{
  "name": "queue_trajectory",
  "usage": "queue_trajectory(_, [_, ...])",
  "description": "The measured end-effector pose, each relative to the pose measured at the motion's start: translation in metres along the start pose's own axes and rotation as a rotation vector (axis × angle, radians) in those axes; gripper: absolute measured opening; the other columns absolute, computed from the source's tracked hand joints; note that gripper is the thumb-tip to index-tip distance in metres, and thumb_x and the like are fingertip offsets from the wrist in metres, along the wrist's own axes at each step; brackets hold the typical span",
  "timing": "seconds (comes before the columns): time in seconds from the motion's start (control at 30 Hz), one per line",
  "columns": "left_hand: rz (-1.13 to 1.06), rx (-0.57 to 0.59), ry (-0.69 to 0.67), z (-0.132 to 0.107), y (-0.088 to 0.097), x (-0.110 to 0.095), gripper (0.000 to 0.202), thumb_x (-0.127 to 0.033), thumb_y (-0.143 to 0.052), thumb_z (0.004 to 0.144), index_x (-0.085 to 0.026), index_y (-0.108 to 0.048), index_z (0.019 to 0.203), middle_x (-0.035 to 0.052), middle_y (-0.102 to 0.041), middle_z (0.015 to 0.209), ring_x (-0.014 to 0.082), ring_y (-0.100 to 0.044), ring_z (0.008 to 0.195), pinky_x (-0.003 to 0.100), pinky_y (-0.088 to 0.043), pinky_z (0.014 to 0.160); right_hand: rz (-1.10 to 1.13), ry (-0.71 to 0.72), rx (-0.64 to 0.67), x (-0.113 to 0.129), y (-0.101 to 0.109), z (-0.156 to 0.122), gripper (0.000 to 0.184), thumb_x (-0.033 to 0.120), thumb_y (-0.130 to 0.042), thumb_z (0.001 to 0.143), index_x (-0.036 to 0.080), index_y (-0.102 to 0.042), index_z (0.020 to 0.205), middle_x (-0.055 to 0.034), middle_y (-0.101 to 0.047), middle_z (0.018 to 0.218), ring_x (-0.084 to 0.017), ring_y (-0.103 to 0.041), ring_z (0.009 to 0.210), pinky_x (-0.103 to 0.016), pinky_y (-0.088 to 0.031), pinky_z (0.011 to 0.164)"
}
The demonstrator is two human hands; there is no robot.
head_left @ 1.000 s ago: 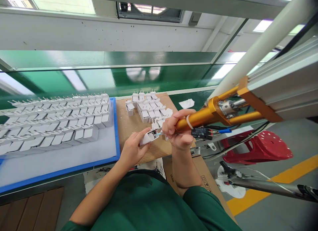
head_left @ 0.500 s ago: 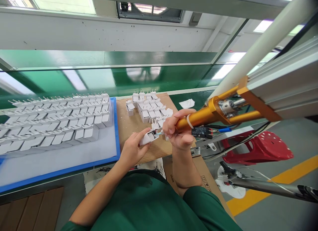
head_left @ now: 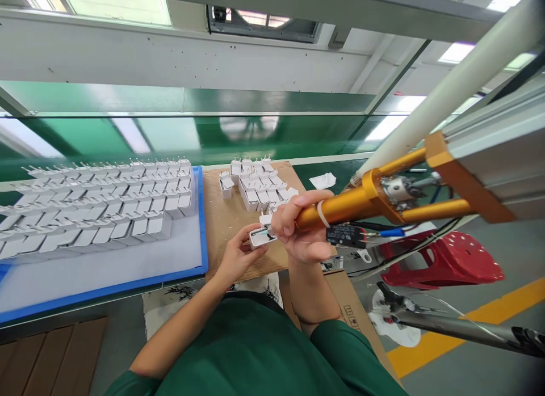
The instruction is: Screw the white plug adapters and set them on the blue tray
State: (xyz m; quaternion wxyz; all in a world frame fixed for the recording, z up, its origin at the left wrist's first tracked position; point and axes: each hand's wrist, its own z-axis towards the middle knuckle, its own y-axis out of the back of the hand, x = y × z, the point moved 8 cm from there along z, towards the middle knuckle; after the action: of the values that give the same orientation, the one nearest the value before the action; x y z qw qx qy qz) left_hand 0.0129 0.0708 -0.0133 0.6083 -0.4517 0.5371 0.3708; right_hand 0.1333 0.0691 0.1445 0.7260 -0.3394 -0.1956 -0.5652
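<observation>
Pinching white rectangular plastic case (head_left: 260, 237) between fingers and thumb of left hand (head_left: 238, 256). Gripping orange-gold cylindrical metal tool (head_left: 343, 207) full-fist in right hand (head_left: 300, 232), just beside left.

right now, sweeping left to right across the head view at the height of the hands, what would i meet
Rows of white plugs, blue tray edge, left hand, opened white plug it holds, right hand, black switch, red stool.
</observation>
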Motion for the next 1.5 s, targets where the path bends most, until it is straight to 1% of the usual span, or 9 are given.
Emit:
queue_trajectory(0.13, [-0.036, -0.002, -0.053, 0.001, -0.003, -0.002, 0.050, -0.042, -0.085, 0.075, -0.020, -0.064, 0.115, 0.0044, -0.073, 0.103, 0.0189, -0.069, 0.092, 0.033, -0.058, 0.088, 0.051, 0.039, 0.028, 0.003, -0.006, 0.001, 0.056, 0.076, -0.070, 0.073, 0.033, -0.057, 0.108, 0.0099, -0.046, 0.056, -0.009, -0.032, 0.033, -0.026, -0.036, 0.029])
queue_trajectory(0.23, [-0.053, 0.016, -0.088, 0.001, -0.006, -0.008, 0.047, -0.041, -0.085, 0.076, -0.021, -0.062, 0.111, 0.0028, -0.071, 0.100, 0.0181, -0.068, 0.092, 0.031, -0.056, 0.086, 0.042, 0.058, 0.010, 0.004, -0.006, 0.001, 0.057, 0.077, -0.069, 0.074, 0.033, -0.057, 0.108, 0.0100, -0.045, 0.056, -0.009, -0.032, 0.032, -0.026, -0.035, 0.029])
queue_trajectory(0.37, [-0.068, 0.034, -0.126, 0.005, -0.010, -0.015, 0.050, -0.043, -0.086, 0.074, -0.022, -0.059, 0.110, 0.0010, -0.070, 0.094, 0.0177, -0.067, 0.088, 0.030, -0.055, 0.081, 0.002, 0.045, -0.010, 0.003, -0.006, 0.001, 0.060, 0.081, -0.066, 0.072, 0.032, -0.057, 0.105, 0.0105, -0.042, 0.053, -0.009, -0.031, 0.030, -0.026, -0.034, 0.027])
queue_trajectory(0.5, [-0.110, 0.083, -0.163, 0.009, -0.016, -0.020, 0.048, -0.042, -0.086, 0.075, -0.023, -0.057, 0.109, -0.0001, -0.071, 0.092, 0.0165, -0.067, 0.085, 0.028, -0.053, 0.076, 0.065, 0.083, 0.041, 0.008, -0.011, 0.003, 0.052, 0.074, -0.068, 0.077, 0.034, -0.059, 0.109, 0.0099, -0.045, 0.056, -0.009, -0.032, 0.031, -0.025, -0.036, 0.029])
queue_trajectory(0.6, [-0.122, 0.104, -0.182, 0.010, -0.020, -0.021, 0.051, -0.046, -0.085, 0.075, -0.023, -0.056, 0.110, 0.0006, -0.072, 0.092, 0.0172, -0.068, 0.083, 0.028, -0.053, 0.074, 0.067, 0.071, 0.034, 0.008, -0.011, 0.003, 0.050, 0.073, -0.069, 0.077, 0.035, -0.059, 0.108, 0.0103, -0.044, 0.056, -0.008, -0.030, 0.032, -0.025, -0.037, 0.030])
queue_trajectory(0.73, [-0.137, 0.118, -0.188, 0.011, -0.023, -0.020, 0.053, -0.046, -0.085, 0.075, -0.023, -0.055, 0.111, 0.0009, -0.073, 0.093, 0.0176, -0.069, 0.084, 0.028, -0.053, 0.074, 0.059, 0.064, 0.001, 0.009, -0.009, 0.003, 0.049, 0.073, -0.068, 0.077, 0.034, -0.058, 0.105, 0.0111, -0.043, 0.056, -0.007, -0.028, 0.031, -0.023, -0.035, 0.029])
queue_trajectory(1.0, [-0.169, 0.129, -0.205, 0.012, -0.025, -0.019, 0.050, -0.043, -0.085, 0.076, -0.024, -0.054, 0.111, 0.0004, -0.073, 0.092, 0.0184, -0.070, 0.085, 0.030, -0.053, 0.077, 0.110, 0.109, 0.046, 0.018, -0.015, 0.004, 0.044, 0.065, -0.068, 0.083, 0.030, -0.061, 0.108, 0.0093, -0.049, 0.057, -0.007, -0.033, 0.034, -0.021, -0.038, 0.033])
queue_trajectory(1.23, [-0.139, 0.116, -0.185, 0.012, -0.022, -0.016, 0.055, -0.048, -0.086, 0.074, -0.024, -0.054, 0.112, 0.0023, -0.074, 0.095, 0.0205, -0.071, 0.088, 0.032, -0.054, 0.078, 0.022, 0.091, 0.001, 0.014, -0.012, 0.004, 0.046, 0.074, -0.066, 0.079, 0.035, -0.058, 0.104, 0.0120, -0.044, 0.054, -0.006, -0.027, 0.029, -0.021, -0.033, 0.028])
queue_trajectory(1.5, [-0.164, 0.129, -0.167, 0.010, -0.022, -0.015, 0.053, -0.040, -0.085, 0.077, -0.024, -0.054, 0.116, 0.0036, -0.075, 0.101, 0.0201, -0.071, 0.091, 0.031, -0.054, 0.080, -0.003, 0.124, -0.001, 0.016, -0.012, 0.003, 0.046, 0.073, -0.063, 0.083, 0.032, -0.057, 0.105, 0.0118, -0.046, 0.053, -0.007, -0.030, 0.029, -0.021, -0.035, 0.029])
